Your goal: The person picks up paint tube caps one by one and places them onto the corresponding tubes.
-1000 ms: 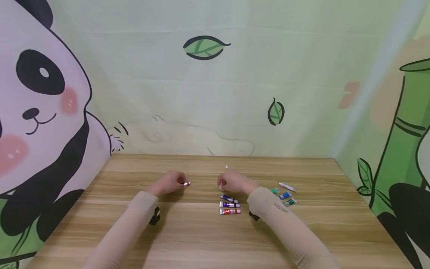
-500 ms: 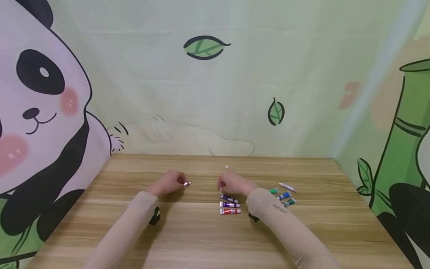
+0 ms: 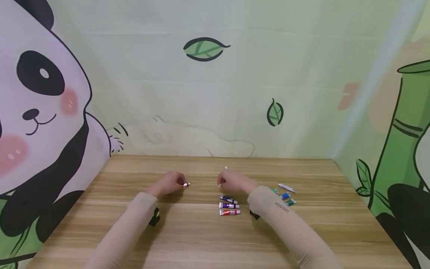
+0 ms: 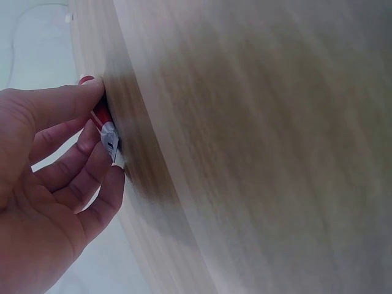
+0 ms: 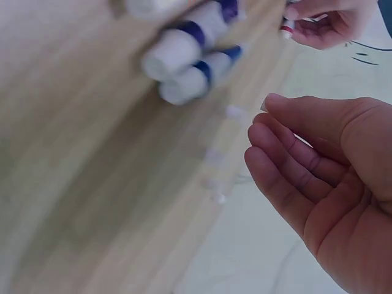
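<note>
On the left of the table my left hand (image 3: 172, 182) pinches a small paint tube (image 4: 104, 116), red and silver, between thumb and fingers, low over the wood. Its white-tipped end pokes out past the fingertips in the head view. Farther right, my right hand (image 3: 235, 182) pinches a tiny whitish piece (image 5: 263, 106) between thumb and forefinger, mostly hidden by the fingertips; I cannot tell what it is. Just nearer than this hand lie a dark blue paint tube (image 3: 228, 199), a purple one (image 3: 229, 205) and a red one (image 3: 230, 212), stacked in a column.
Beyond the right forearm lie a blue paint tube (image 3: 285, 196), a dark green one (image 3: 290, 202), a partly covered green one (image 3: 275, 191) and a white one (image 3: 287, 188). A small white piece (image 3: 226, 167) sits behind the right hand. A printed backdrop (image 3: 215, 93) borders the wooden table (image 3: 188, 239).
Both hands keep their pinch and stay nearly in place. The right sleeve now covers more of the green tubes, and the head view has tilted very slightly.
</note>
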`<action>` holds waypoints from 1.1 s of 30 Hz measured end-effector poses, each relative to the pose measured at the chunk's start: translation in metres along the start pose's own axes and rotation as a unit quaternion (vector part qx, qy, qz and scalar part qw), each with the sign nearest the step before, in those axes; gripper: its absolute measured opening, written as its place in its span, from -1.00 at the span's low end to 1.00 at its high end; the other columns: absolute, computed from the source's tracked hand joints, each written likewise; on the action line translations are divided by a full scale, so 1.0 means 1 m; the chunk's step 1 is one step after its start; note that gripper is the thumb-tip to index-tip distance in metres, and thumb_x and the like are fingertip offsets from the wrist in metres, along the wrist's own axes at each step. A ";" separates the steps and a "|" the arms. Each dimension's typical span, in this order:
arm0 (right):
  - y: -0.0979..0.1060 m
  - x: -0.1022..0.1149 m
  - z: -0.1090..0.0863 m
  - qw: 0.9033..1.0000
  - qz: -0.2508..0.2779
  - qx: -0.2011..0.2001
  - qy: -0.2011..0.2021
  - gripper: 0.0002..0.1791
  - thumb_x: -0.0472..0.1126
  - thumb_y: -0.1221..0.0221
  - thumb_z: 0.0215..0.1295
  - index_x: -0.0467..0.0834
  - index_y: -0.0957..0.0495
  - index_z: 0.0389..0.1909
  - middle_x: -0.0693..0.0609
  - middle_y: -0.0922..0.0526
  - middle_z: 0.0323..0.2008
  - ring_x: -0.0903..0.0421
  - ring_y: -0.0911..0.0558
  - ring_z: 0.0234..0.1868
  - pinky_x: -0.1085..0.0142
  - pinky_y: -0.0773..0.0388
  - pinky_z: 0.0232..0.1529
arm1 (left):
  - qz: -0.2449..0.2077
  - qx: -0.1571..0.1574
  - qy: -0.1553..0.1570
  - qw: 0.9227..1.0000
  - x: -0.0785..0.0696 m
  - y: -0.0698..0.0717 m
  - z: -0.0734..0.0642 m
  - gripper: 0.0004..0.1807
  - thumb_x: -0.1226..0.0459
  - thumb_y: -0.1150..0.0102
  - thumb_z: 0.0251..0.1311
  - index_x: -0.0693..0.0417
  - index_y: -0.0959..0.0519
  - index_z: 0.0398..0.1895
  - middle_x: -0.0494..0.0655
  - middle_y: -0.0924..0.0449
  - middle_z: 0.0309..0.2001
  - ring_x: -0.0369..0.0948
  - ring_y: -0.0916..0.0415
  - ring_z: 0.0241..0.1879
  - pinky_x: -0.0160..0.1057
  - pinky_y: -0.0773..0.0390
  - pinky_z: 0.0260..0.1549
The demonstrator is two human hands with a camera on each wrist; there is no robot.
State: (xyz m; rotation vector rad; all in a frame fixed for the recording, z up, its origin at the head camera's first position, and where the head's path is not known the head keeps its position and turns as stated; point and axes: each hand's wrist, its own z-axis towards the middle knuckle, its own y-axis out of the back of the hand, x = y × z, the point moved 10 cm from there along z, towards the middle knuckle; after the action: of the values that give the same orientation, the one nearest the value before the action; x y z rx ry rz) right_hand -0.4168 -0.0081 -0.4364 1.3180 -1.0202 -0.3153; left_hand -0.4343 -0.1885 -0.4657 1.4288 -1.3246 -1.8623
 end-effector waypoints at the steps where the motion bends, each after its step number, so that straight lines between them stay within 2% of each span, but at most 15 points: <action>1: 0.004 0.002 0.000 1.000 -0.004 -0.004 0.005 -0.90 -0.36 -0.21 0.38 -0.25 -0.65 -0.15 0.03 -0.65 -0.30 0.13 -0.58 -0.26 0.23 -0.59 -0.13 | -0.001 0.000 -0.003 1.000 -0.001 -0.001 0.000 -0.95 0.38 -0.34 0.15 0.16 -0.64 -0.35 -0.16 -0.62 -0.41 -0.24 -0.43 -0.40 -0.21 -0.47 -0.30; 6: 0.028 0.014 0.002 0.999 -0.020 -0.023 0.027 -0.88 -0.36 -0.20 0.40 -0.31 -0.65 -0.13 -0.02 -0.67 -0.27 0.13 -0.59 -0.26 0.25 -0.58 -0.13 | -0.002 -0.001 -0.006 1.000 -0.003 0.000 0.000 -0.94 0.38 -0.34 0.15 0.17 -0.64 -0.36 -0.17 -0.62 -0.42 -0.24 -0.43 -0.41 -0.19 -0.48 -0.30; 14: 0.074 0.039 -0.001 0.995 -0.056 -0.063 0.046 -0.88 -0.31 -0.22 0.41 -0.23 -0.68 -0.14 -0.02 -0.72 -0.25 0.12 -0.65 -0.22 0.27 -0.61 -0.11 | -0.007 0.007 0.015 1.000 0.000 -0.001 -0.001 -0.94 0.35 -0.34 0.18 0.15 -0.65 -0.33 -0.15 -0.64 -0.36 -0.23 -0.45 -0.37 -0.19 -0.49 -0.27; 18: 0.091 0.046 -0.004 0.995 -0.046 -0.074 0.043 -0.86 -0.28 -0.21 0.43 -0.22 -0.68 -0.11 -0.01 -0.72 -0.22 0.13 -0.66 -0.20 0.27 -0.61 -0.10 | -0.007 0.004 0.010 1.000 0.000 -0.001 0.000 -0.94 0.36 -0.34 0.18 0.15 -0.64 -0.33 -0.14 -0.64 -0.36 -0.23 -0.45 -0.37 -0.20 -0.49 -0.27; 24: 0.100 0.047 -0.009 0.996 -0.029 -0.082 0.033 -0.85 -0.25 -0.21 0.44 -0.18 -0.68 -0.08 0.01 -0.72 -0.20 0.14 -0.66 -0.18 0.28 -0.61 -0.08 | -0.005 0.003 -0.007 1.000 -0.002 -0.002 0.002 -0.94 0.39 -0.34 0.18 0.17 -0.63 -0.33 -0.15 -0.62 -0.40 -0.25 -0.43 -0.40 -0.22 -0.48 -0.31; 33: 0.096 0.042 -0.021 0.996 -0.009 -0.084 0.028 -0.85 -0.26 -0.22 0.42 -0.18 -0.68 -0.09 0.01 -0.72 -0.20 0.15 -0.66 -0.19 0.29 -0.62 -0.10 | 0.013 0.014 -0.028 0.999 -0.010 -0.001 -0.002 -0.94 0.37 -0.31 0.25 0.19 -0.63 -0.33 -0.16 -0.57 -0.44 -0.26 -0.42 -0.42 -0.23 -0.48 -0.34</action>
State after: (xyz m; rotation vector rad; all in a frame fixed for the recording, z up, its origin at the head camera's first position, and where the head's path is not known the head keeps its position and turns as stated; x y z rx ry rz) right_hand -0.4108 0.0025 -0.3307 1.1789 -0.9151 -0.3686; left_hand -0.4288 -0.1812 -0.4614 1.3757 -1.3932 -1.8865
